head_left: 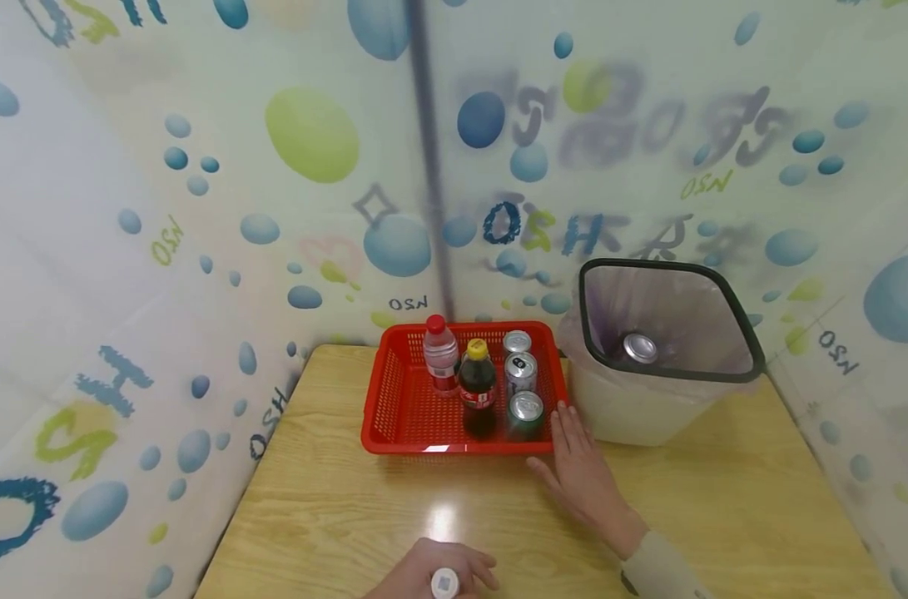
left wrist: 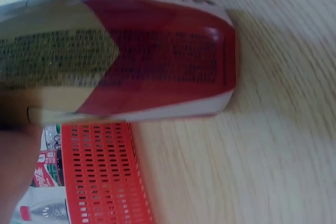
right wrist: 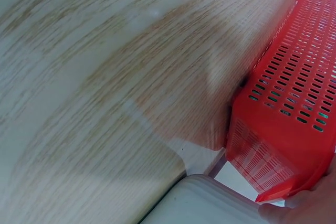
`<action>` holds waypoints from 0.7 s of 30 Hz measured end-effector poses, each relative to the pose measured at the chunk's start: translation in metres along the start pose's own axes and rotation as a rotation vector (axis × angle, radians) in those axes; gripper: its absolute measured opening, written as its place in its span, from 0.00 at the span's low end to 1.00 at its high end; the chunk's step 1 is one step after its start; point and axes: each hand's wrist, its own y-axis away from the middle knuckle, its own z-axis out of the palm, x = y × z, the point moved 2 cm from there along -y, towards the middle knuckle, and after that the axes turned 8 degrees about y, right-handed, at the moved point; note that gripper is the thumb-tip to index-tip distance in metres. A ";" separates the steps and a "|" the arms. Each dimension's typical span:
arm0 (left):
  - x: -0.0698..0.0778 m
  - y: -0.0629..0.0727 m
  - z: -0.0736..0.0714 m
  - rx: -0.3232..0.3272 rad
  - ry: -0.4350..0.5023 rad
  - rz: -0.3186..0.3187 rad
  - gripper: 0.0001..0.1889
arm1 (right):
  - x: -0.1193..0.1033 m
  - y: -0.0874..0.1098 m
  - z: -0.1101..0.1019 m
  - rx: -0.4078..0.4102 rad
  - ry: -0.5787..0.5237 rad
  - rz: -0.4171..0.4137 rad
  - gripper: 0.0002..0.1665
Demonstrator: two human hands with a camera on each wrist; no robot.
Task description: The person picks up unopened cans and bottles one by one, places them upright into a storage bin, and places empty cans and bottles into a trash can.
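My left hand (head_left: 442,570) holds a white-capped drink bottle (left wrist: 163,59), whose cap faces up at the bottom of the head view. Red, white and gold packaging with small print fills the upper part of the left wrist view. Farther forward, the straight fingers of my right hand (head_left: 584,478) rest along the front right corner of a red plastic basket (head_left: 409,448). Inside the basket stand a red-capped bottle (head_left: 442,358), a yellow-capped cola bottle (head_left: 478,387) and three cans, the nearest can (head_left: 526,408) beside my right fingertips.
A pale bin (head_left: 618,408) with a dark rim and plastic liner stands right of the basket, and a can (head_left: 640,349) lies in it. The wooden table (head_left: 311,482) meets patterned curtains (head_left: 199,333) at the back and sides.
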 end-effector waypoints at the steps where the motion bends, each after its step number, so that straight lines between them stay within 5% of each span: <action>1: -0.001 -0.001 0.002 0.027 -0.007 0.036 0.05 | 0.000 0.000 0.000 -0.002 -0.001 0.001 0.51; 5: -0.003 -0.004 0.009 0.134 -0.041 0.142 0.09 | 0.001 0.000 0.000 0.003 -0.004 -0.005 0.51; 11: 0.007 -0.014 0.007 0.229 0.072 0.094 0.08 | 0.000 0.000 -0.001 0.017 -0.012 -0.007 0.51; 21: 0.048 -0.039 -0.022 0.402 -0.012 0.132 0.10 | 0.002 -0.001 0.000 0.003 0.003 -0.005 0.52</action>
